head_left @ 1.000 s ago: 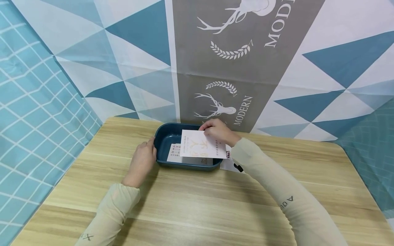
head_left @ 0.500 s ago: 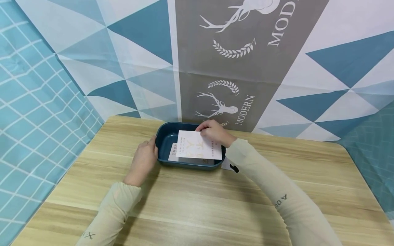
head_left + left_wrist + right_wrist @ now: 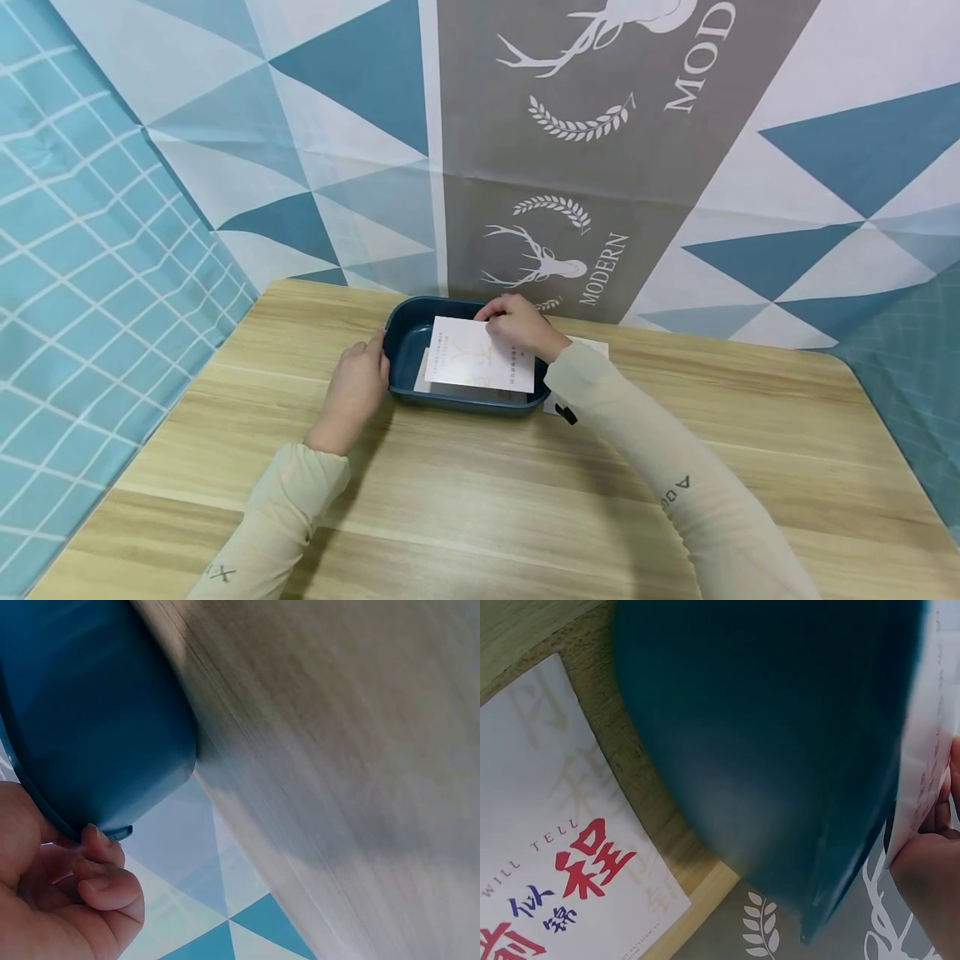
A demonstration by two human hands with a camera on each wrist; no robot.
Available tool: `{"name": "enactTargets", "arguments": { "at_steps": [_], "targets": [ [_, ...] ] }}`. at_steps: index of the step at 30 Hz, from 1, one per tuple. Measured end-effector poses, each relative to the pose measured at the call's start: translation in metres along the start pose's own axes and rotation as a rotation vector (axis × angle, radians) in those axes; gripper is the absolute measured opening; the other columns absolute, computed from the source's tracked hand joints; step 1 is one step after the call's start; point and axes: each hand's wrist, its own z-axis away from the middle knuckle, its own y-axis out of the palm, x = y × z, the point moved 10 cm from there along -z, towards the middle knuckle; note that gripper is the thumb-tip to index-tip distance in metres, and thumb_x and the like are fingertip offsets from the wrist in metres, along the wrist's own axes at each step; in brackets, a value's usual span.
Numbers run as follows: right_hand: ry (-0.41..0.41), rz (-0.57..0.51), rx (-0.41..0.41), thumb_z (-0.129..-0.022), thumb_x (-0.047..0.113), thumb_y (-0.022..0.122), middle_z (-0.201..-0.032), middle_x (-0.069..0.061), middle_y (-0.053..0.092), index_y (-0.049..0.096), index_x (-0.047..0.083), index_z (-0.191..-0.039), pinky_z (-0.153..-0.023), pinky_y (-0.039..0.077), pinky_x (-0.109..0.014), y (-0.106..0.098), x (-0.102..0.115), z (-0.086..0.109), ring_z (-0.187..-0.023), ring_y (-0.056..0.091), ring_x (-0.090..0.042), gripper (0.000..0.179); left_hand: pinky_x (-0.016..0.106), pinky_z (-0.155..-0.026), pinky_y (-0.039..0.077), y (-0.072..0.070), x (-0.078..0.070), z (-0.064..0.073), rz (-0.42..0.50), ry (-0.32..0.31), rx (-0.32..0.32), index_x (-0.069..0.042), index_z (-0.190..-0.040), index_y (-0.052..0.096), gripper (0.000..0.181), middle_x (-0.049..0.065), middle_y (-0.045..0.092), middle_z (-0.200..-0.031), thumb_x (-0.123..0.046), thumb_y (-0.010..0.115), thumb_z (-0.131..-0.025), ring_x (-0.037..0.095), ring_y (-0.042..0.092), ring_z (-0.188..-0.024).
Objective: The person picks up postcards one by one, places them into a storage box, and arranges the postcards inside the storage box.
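Observation:
A dark blue rectangular bin (image 3: 408,354) stands near the back edge of the table. My left hand (image 3: 352,383) grips its left end; in the left wrist view thumb and curled fingers (image 3: 109,889) pinch the bin's rim (image 3: 64,825). My right hand (image 3: 521,325) pinches the far edge of a white card (image 3: 480,358) with pale gold and dark characters, held over the bin's opening. Beneath it, another card (image 3: 422,379) lies inside the bin, mostly covered. In the right wrist view the held card (image 3: 922,765) stands at the bin's rim, part of the hand out of frame.
Right of the bin, a white card with red and blue characters (image 3: 570,847) lies on the wooden table (image 3: 465,500), partly under my right forearm in the head view. A patterned cloth wall (image 3: 540,250) rises right behind the table's back edge.
The card in my right hand has shifted slightly left and lower over the bin, covering more of the card inside. My left hand stays at the bin's left end.

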Motion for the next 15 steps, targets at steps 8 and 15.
{"name": "enactTargets", "arguments": {
  "at_steps": [8, 15],
  "targets": [
    [0.007, 0.003, -0.002, -0.087, 0.007, 0.049, -0.108, -0.009, 0.058, 0.069, 0.007, -0.104, -0.077, 0.039, -0.029, 0.0039, -0.0032, -0.0029, -0.092, 0.049, -0.022, 0.026, 0.050, -0.080, 0.047, -0.0015, -0.0015, 0.0000, -0.001, 0.019, -0.030, 0.009, -0.129, 0.049, 0.039, 0.027, 0.060, -0.088, -0.005, 0.045, -0.093, 0.043, 0.057, -0.087],
    [0.021, 0.010, -0.001, -0.087, 0.006, 0.049, -0.109, -0.008, 0.057, 0.069, 0.007, -0.105, -0.078, 0.039, -0.028, 0.0071, -0.0035, -0.0049, -0.093, 0.048, -0.022, 0.027, 0.050, -0.080, 0.047, -0.0022, -0.0019, -0.0001, -0.008, 0.031, -0.048, 0.009, -0.127, 0.051, 0.038, 0.027, 0.060, -0.087, -0.004, 0.046, -0.092, 0.043, 0.057, -0.086]
  ]
}}
